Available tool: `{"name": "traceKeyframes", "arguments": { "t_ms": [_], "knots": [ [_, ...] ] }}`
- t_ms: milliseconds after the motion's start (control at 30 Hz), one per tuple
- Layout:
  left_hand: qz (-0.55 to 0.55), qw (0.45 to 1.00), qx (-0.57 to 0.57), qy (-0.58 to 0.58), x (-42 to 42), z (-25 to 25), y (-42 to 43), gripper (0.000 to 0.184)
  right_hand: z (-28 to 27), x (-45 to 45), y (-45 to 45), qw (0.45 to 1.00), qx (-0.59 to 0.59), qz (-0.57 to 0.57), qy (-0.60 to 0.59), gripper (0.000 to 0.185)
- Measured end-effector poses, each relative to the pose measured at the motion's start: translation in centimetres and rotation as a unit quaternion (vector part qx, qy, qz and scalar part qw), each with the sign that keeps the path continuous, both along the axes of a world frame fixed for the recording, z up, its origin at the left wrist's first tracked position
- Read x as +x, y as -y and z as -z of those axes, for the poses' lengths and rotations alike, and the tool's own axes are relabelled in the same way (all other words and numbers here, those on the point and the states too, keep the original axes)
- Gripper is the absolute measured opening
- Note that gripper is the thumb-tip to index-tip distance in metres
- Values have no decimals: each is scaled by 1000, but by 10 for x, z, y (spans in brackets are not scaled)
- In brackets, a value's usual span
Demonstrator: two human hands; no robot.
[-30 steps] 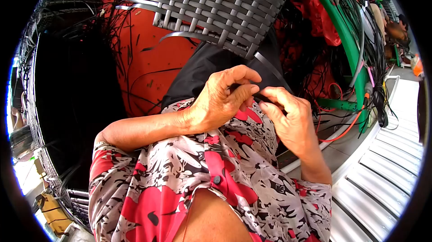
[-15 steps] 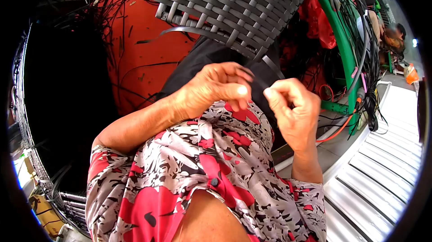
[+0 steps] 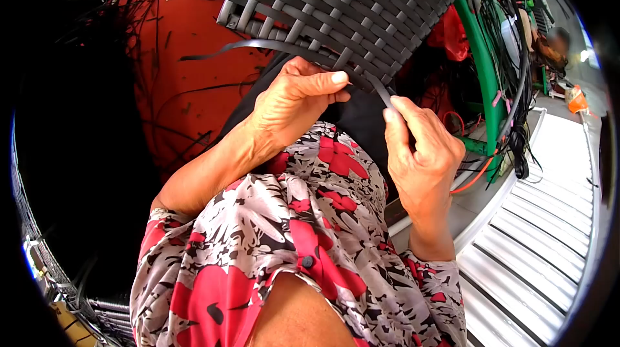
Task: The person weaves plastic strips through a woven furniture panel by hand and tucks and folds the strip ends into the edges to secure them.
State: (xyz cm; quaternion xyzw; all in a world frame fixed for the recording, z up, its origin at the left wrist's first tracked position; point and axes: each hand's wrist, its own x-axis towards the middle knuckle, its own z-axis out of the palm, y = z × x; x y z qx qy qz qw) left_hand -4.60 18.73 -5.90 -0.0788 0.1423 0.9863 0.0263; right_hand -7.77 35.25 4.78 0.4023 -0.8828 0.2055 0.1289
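A grey woven panel [image 3: 349, 11] lies across the top middle, its lower corner between my hands. My left hand [image 3: 300, 92] is closed at the panel's lower edge, thumb pressed toward the fingers; what it pinches is too small to name. My right hand [image 3: 420, 147] pinches a flat grey strip [image 3: 379, 89] that comes out of the panel's lower corner. Another loose strip [image 3: 258, 43] curves left from the lower edge, above my left hand. More strip ends stick out at the panel's upper left.
A red surface [image 3: 187, 82] with scattered strip scraps is at the left. On the right stand a green frame [image 3: 489, 82], a bundle of black strands [image 3: 518, 147] and a white slatted surface [image 3: 529, 231]. A person [image 3: 557, 47] is far off at the upper right.
Both hands have moved up to the panel's lower corner. My right hand has taken hold of the grey strip there. The panel appears slightly further right in view.
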Motion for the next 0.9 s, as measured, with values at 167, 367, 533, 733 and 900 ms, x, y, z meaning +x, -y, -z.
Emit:
{"name": "traceKeyframes", "arguments": {
  "t_ms": [167,367,533,733,900],
  "knots": [
    [-40,999,13,19,-6,-5,-14,23,-12,1,1,997,69,3,-22,21],
    [-29,999,17,31,-10,-12,-13,27,-18,-3,8,996,81,-16,-33,15],
    [-51,997,61,23,-10,-8,-18,23,0,-12,3,1000,13,-4,14,13],
    [-26,995,97,1,-12,-1,-15,13,-2,-16,6,996,-22,15,79,13],
    [0,992,119,-39,-14,3,-22,4,-9,-16,9,997,-9,11,71,9]
  ]
}}
